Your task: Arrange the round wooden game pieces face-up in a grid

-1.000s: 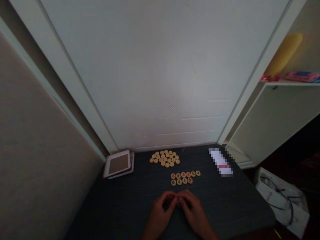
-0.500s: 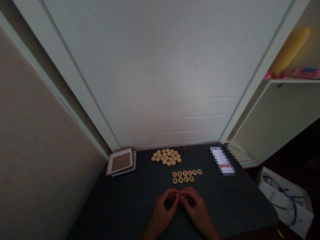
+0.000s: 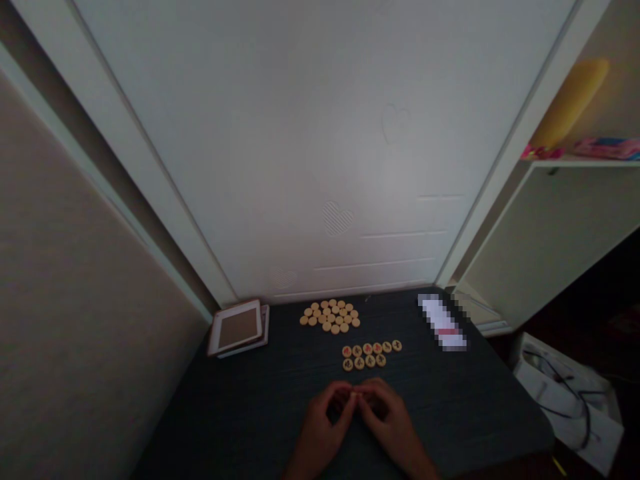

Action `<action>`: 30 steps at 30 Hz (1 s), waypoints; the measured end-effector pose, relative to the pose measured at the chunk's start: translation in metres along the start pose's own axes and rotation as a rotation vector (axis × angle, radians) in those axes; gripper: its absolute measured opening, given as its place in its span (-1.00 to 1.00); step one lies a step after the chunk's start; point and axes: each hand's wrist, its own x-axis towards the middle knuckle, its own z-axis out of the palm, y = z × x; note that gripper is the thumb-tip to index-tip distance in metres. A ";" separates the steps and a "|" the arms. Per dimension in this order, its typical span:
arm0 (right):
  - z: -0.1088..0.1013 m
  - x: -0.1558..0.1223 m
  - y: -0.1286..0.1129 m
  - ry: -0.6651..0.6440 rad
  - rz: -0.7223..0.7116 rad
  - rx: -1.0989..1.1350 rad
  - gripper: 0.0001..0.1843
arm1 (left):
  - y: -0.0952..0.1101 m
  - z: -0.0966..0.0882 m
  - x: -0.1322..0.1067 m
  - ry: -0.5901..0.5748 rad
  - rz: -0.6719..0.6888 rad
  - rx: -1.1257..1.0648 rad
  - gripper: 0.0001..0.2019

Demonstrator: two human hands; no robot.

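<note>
My left hand point(image 3: 323, 417) and my right hand point(image 3: 387, 413) meet fingertip to fingertip over the near part of the dark table point(image 3: 270, 413). Both are closed in a pinch on a Chinese chess piece, almost wholly hidden by the fingers. Just beyond them lie two rows of round wooden Chinese chess pieces point(image 3: 370, 361) with red or black characters facing up. Farther back, several more pieces point(image 3: 331, 319) are spread close together, their plain sides up.
Two stacked frame-like objects point(image 3: 241, 327) lie at the table's back left. A pixelated white object point(image 3: 443, 323) lies at the back right. A white panel with hearts point(image 3: 337, 219) rises behind the table. On the floor at right stands a white box with cables point(image 3: 570, 400).
The view has shifted slightly. My hands stay together in the same place, and the pale edge of the piece between my fingers shows less now. The pieces on the table have not moved.
</note>
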 end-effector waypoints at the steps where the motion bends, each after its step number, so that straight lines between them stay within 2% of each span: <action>1: 0.000 0.000 0.000 -0.008 -0.012 0.000 -0.75 | -0.001 0.000 0.000 0.001 -0.001 -0.005 -0.84; 7: 0.002 0.000 0.002 -0.015 -0.026 -0.010 -0.76 | -0.006 0.001 0.000 0.032 -0.007 -0.037 -0.84; 19: 0.003 0.000 0.005 0.063 0.111 0.023 -0.68 | 0.003 -0.001 -0.002 0.006 0.021 -0.010 -0.83; 24: 0.002 0.000 0.003 0.043 0.109 0.030 -0.64 | 0.008 -0.001 -0.002 0.007 0.004 -0.027 -0.82; 30: 0.001 0.000 -0.002 0.047 0.101 0.039 -0.68 | 0.008 -0.003 -0.003 0.005 -0.009 -0.019 -0.82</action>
